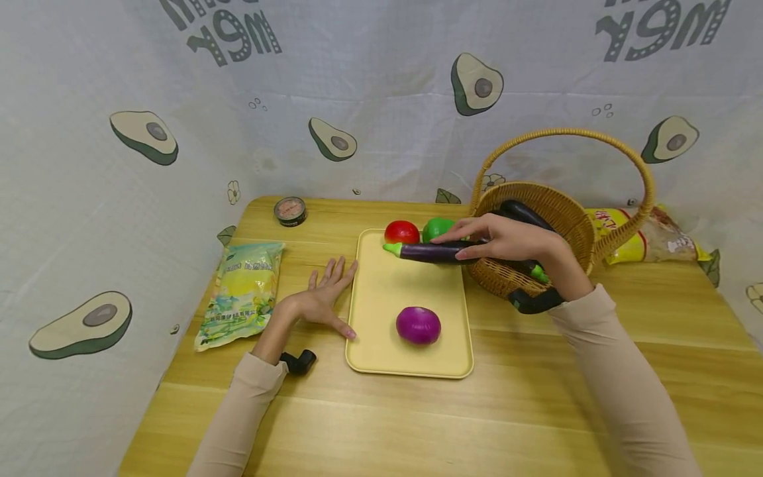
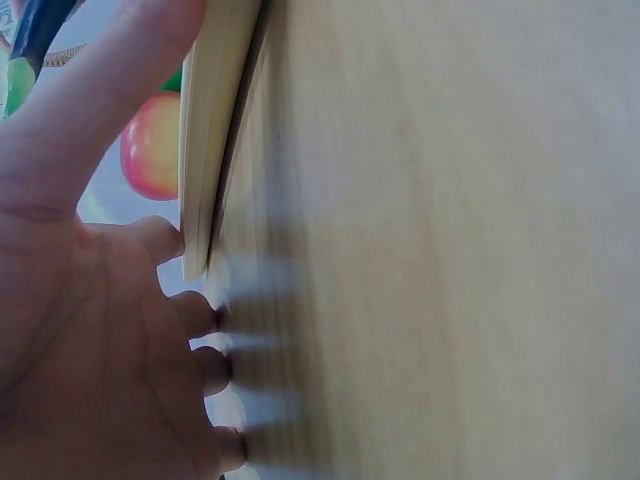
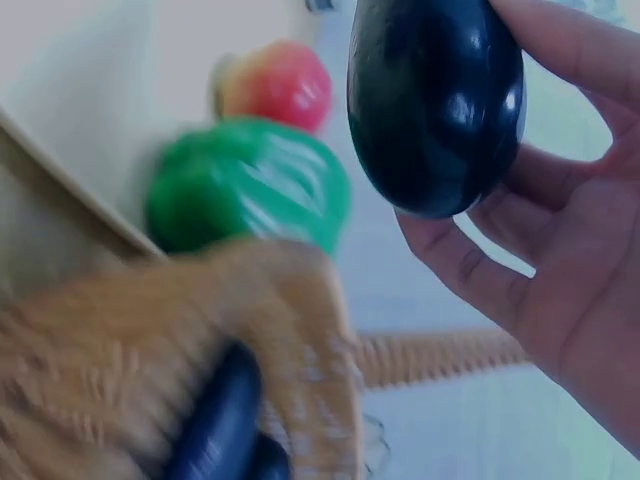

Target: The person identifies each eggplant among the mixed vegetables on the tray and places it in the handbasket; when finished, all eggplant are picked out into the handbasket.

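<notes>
An eggplant with a green stem end hangs level above the far part of the yellow tray; my right hand grips it from above, thumb on the near side. In the right wrist view the dark rounded end of the eggplant fills the fingers. My left hand lies spread at the tray's left edge, fingers straight, thumb touching the rim. On the tray are a red fruit, a green pepper and a purple onion-like vegetable.
A wicker basket with a tall handle tilts at the tray's right, with more eggplants inside. Behind it lies a yellow snack bag. At left are a green-yellow packet and a round tin.
</notes>
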`<state>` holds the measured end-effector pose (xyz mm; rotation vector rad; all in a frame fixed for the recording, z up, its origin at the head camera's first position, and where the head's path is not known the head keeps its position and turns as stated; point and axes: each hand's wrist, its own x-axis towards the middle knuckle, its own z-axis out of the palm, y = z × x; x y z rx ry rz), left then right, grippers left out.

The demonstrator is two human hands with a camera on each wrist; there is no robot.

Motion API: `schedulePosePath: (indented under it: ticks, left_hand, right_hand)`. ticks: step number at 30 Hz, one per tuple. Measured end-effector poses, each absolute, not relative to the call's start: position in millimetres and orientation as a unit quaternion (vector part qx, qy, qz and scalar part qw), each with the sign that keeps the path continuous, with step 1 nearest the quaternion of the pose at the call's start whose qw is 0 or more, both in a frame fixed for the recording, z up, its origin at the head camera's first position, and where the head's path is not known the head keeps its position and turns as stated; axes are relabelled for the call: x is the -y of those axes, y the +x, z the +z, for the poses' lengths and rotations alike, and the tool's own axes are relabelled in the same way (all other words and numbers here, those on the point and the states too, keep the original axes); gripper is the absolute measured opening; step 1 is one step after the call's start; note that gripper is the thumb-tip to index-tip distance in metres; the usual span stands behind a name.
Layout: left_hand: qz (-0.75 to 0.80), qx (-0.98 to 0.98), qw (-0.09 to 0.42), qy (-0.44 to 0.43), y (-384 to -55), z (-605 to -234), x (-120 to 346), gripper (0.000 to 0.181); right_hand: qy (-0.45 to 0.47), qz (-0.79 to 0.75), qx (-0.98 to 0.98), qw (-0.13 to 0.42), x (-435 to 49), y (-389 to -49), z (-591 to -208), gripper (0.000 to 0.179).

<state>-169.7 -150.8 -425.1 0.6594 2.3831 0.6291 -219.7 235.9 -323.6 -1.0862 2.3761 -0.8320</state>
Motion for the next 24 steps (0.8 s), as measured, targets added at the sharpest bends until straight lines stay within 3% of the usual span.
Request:
schedulePosePath:
  ticks: [9, 24]
  left_hand:
    - [0.235, -0.894, 0.288, 0.248, -170, -425, 151, 0.144]
    - [0.237, -0.894, 0.288, 0.249, -169, -426, 152, 0.144]
  right_hand:
    - [-0.315, -0.282, -0.894, 0.151, -271, -225, -311, 0.041]
    - [-0.211, -0.272, -0.928, 0.143, -319, -228, -304, 0.044]
